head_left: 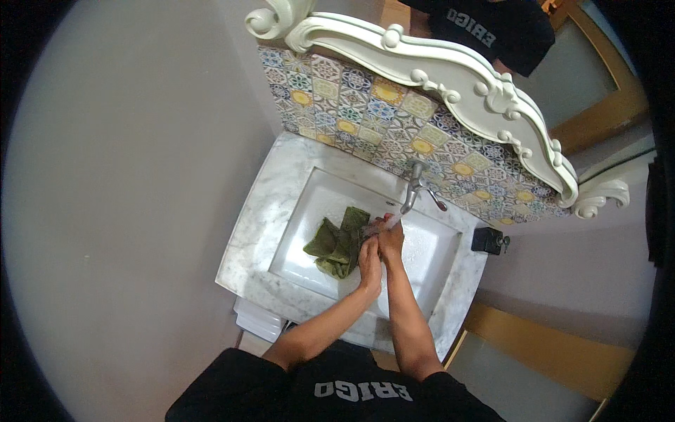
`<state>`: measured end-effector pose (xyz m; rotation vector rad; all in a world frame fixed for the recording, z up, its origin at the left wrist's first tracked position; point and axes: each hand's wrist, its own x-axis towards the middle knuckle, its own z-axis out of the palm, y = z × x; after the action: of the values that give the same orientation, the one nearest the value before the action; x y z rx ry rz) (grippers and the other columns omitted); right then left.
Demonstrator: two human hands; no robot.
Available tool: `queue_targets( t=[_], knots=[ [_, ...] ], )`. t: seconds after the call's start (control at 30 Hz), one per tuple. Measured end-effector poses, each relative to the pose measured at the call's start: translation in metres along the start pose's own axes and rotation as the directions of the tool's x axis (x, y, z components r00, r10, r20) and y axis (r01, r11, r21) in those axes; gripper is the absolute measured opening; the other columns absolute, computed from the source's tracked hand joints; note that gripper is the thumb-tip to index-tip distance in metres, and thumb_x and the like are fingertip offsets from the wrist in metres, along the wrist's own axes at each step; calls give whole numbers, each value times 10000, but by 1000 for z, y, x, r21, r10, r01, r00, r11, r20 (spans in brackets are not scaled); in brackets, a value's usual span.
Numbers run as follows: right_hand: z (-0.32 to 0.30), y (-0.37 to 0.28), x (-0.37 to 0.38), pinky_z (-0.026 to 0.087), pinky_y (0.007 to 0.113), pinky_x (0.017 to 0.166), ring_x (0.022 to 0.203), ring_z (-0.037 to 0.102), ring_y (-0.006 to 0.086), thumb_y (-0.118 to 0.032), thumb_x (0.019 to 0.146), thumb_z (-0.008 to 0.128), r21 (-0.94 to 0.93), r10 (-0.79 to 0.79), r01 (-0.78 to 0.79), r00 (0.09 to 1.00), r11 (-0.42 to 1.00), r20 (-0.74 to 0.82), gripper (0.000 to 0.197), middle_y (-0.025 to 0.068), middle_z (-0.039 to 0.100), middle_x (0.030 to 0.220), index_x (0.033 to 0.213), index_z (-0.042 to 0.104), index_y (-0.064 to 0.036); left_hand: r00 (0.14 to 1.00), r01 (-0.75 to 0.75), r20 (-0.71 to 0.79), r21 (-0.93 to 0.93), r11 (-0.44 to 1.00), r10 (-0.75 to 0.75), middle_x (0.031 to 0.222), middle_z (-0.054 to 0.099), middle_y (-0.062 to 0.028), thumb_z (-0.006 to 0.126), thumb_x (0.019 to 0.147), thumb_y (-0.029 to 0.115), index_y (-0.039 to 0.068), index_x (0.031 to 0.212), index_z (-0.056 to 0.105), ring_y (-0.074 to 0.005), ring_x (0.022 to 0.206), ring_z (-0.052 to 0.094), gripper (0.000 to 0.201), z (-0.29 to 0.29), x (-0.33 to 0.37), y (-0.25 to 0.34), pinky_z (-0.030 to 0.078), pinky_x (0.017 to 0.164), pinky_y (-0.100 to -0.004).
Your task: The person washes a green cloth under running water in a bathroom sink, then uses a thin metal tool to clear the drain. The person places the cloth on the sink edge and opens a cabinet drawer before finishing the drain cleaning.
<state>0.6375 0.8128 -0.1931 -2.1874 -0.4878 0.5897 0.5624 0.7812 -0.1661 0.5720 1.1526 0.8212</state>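
Observation:
A wet, crumpled green cloth (336, 243) lies in the white basin, left of my hands. My left hand (369, 261) is closed at the cloth's right edge, its fingers pressed together. Close against it, my right hand (391, 240) is curled over the same end of the cloth, just below the tap. Water (394, 220) runs from the metal tap (413, 188) onto my fingers. The fingertips and the bit of cloth between my hands are partly hidden.
The basin (429, 260) is set in a grey-veined marble counter (256, 232). Patterned tiles (365, 98) cover the wall behind, below a mirror with a scrolled white frame (450, 67). A black box (486, 240) is at the counter's right edge.

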Motion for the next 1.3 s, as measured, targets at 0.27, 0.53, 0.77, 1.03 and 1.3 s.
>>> queue_targets(
  t=[0.27, 0.53, 0.77, 1.03, 1.3],
  knots=[
    [-24, -58, -82, 474, 574, 693, 769, 633, 495, -384, 1022, 478, -231, -322, 372, 920, 899, 225, 451, 296, 650, 796, 859, 654, -2, 747, 551, 396, 78, 831, -533, 1083, 646, -82, 523, 997, 475, 73, 1157, 637, -206, 941, 595, 447, -28, 145, -42, 477, 878, -357],
    [-21, -48, -83, 470, 564, 678, 747, 626, 479, -340, 1000, 526, -288, -395, 464, 879, 838, 268, 417, 272, 652, 791, 783, 626, 2, 775, 628, 200, -126, 768, -600, 999, 665, -62, 477, 1025, 482, 89, 1060, 644, -221, 883, 634, 429, -6, 128, -47, 529, 693, -367],
    [-16, -13, 0, 494, 526, 781, 850, 635, 455, -242, 997, 515, -205, -262, 274, 961, 940, 82, 269, 258, 670, 883, 998, 654, -11, 926, 374, 140, -212, 903, -351, 1012, 650, -132, 407, 1068, 377, 37, 1149, 568, -228, 822, 663, 385, -31, 119, -40, 553, 678, -312],
    [0, -25, -20, 497, 422, 893, 1015, 661, 347, -199, 979, 517, 316, -1, -74, 973, 946, 230, 246, 194, 701, 1047, 1102, 620, -12, 988, 149, 39, -18, 989, -149, 1264, 629, -50, 435, 1047, 462, 68, 1383, 519, -204, 1231, 539, 525, -11, 23, 4, 403, 1040, -330],
    [-30, -54, -91, 480, 550, 669, 735, 635, 485, -274, 981, 545, -182, -356, 394, 911, 901, 209, 322, 281, 636, 758, 875, 625, 20, 793, 595, 270, -145, 791, -546, 1038, 649, -85, 466, 1042, 395, 107, 1184, 593, -212, 779, 620, 345, -21, 115, -13, 530, 636, -375]
  ],
)
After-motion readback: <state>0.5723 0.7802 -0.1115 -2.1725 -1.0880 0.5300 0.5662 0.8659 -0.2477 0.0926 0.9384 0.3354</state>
